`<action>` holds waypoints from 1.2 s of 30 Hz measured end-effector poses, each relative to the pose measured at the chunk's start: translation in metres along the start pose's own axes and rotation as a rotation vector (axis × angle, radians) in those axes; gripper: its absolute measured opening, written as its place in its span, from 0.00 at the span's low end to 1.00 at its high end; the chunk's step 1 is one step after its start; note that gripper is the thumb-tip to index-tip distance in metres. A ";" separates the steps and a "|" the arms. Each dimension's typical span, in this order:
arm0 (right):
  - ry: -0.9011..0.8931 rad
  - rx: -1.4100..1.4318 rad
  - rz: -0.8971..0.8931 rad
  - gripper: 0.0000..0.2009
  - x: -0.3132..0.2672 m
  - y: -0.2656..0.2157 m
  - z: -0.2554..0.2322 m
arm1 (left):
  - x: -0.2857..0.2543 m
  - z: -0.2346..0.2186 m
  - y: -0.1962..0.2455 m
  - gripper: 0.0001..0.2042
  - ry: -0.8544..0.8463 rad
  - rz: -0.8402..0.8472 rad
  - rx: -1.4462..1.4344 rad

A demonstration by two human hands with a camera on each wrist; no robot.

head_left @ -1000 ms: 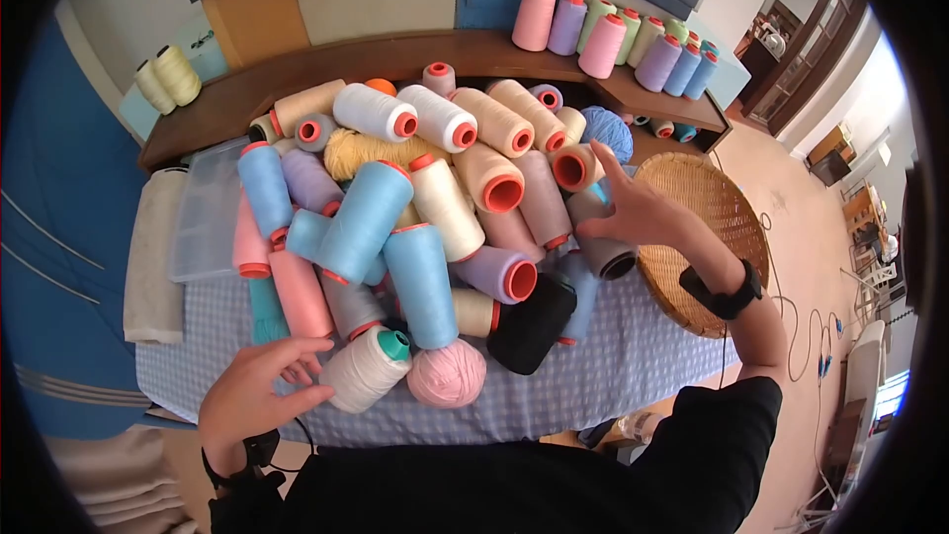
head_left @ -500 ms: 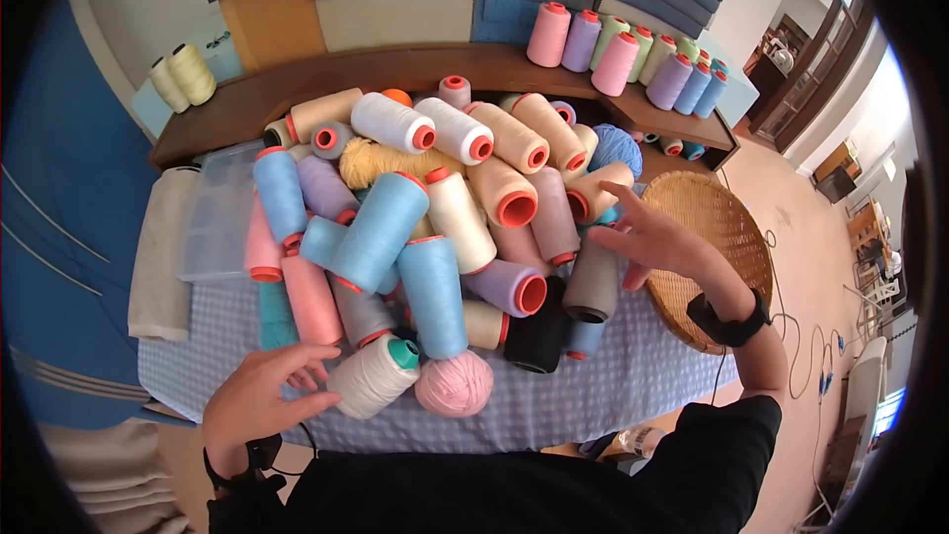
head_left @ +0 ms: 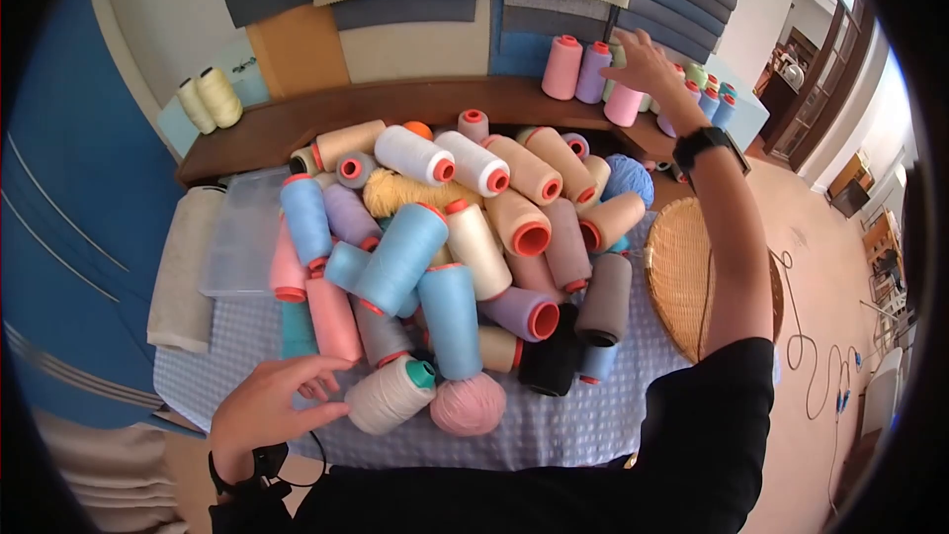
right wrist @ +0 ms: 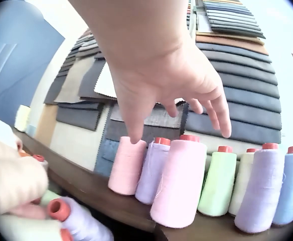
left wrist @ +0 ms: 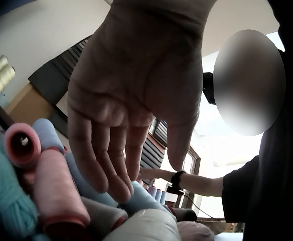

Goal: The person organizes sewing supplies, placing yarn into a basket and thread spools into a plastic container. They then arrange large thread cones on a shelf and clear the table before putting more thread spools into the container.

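Overhanging perhaps wooden shelf [head_left: 425, 99]: right hand [right wrist: 174, 80].

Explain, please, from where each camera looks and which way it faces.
Head: on the head, facing forward and down at the spool pile; left hand, right hand and black sleeves show.
Left wrist: on that wrist, looking past the left hand, across the spool pile, toward the right forearm; a blurred head also shows.
Right wrist: on that wrist, looking past the right hand at upright spools and cloth samples.
Shared: head and right wrist both show the front pink spool on the shelf.
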State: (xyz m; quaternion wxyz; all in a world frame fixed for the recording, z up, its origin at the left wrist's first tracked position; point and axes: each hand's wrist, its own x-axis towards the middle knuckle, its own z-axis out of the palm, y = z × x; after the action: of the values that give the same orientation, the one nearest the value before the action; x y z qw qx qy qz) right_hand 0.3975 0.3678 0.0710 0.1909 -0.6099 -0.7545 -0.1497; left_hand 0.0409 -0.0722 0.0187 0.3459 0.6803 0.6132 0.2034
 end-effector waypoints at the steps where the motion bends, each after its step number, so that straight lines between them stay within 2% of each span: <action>1: -0.025 -0.058 -0.046 0.37 0.008 -0.004 0.003 | -0.001 -0.003 0.001 0.22 0.015 0.002 0.012; 2: -0.053 -0.117 -0.092 0.38 0.017 -0.010 0.010 | -0.003 -0.005 0.002 0.22 0.039 0.006 0.018; 3: -0.020 -0.081 -0.201 0.38 0.042 0.007 0.042 | -0.004 -0.008 0.002 0.22 0.064 0.011 0.021; 5: -0.106 -0.052 -0.060 0.36 0.047 -0.001 0.052 | -0.008 -0.011 0.002 0.22 0.088 -0.015 0.013; 6: -0.107 -0.049 -0.067 0.36 0.044 -0.006 0.051 | -0.009 -0.012 0.000 0.22 0.098 -0.042 -0.003; 8: -0.061 -0.057 0.037 0.35 0.033 -0.013 0.041 | -0.012 -0.014 -0.007 0.22 0.105 -0.059 -0.015; 11: -0.046 -0.075 0.031 0.36 0.027 -0.005 0.042 | -0.011 -0.013 -0.013 0.22 0.109 -0.059 -0.018; 13: -0.060 -0.081 0.003 0.34 0.024 0.002 0.039 | -0.010 -0.012 -0.014 0.22 0.111 -0.063 -0.016; 15: -0.069 -0.090 -0.064 0.34 0.019 0.003 0.033 | -0.007 -0.012 -0.010 0.22 0.121 0.012 -0.006; 17: -0.025 -0.076 -0.088 0.33 0.013 0.002 0.028 | -0.007 -0.013 -0.009 0.21 0.136 0.011 -0.023; 21: 0.070 -0.024 -0.156 0.31 -0.014 -0.027 -0.036 | -0.011 -0.020 -0.010 0.21 0.163 0.010 0.024; 24: 0.140 0.038 -0.311 0.29 -0.047 -0.057 -0.082 | -0.008 -0.027 -0.001 0.22 0.203 -0.015 -0.004; 26: -0.048 0.505 -0.390 0.27 -0.076 -0.084 -0.104 | 0.000 -0.028 0.006 0.23 0.230 -0.031 -0.047; 28: -0.293 0.845 -0.441 0.26 -0.120 -0.126 -0.127 | 0.012 -0.029 0.016 0.29 0.332 0.091 -0.148; 29: -0.401 0.854 -0.494 0.26 -0.139 -0.145 -0.141 | 0.017 -0.027 0.023 0.29 0.339 0.091 -0.146; 31: -0.575 0.827 -0.604 0.27 -0.165 -0.176 -0.154 | 0.027 -0.024 0.038 0.39 0.310 0.279 -0.206; 32: -0.643 0.793 -0.664 0.28 -0.173 -0.186 -0.153 | 0.034 -0.021 0.044 0.39 0.308 0.287 -0.200; 33: -0.537 0.784 -0.870 0.28 -0.181 -0.194 -0.148 | 0.041 -0.017 0.047 0.40 0.231 0.293 -0.241; 34: -0.488 0.727 -0.962 0.26 -0.188 -0.201 -0.147 | 0.045 -0.015 0.048 0.42 0.153 0.298 -0.282; 35: -0.480 0.723 -0.956 0.26 -0.190 -0.202 -0.144 | 0.045 -0.016 0.049 0.42 0.149 0.307 -0.277; 36: -0.552 0.678 -0.907 0.25 -0.190 -0.204 -0.140 | 0.045 -0.018 0.049 0.40 0.159 0.255 -0.219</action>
State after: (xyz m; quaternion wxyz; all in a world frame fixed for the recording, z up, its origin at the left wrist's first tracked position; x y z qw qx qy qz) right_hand 0.2481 0.0964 0.1064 0.0895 -0.1508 -0.9651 0.1947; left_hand 0.0696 -0.0251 0.0597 0.3396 0.6926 0.5218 0.3643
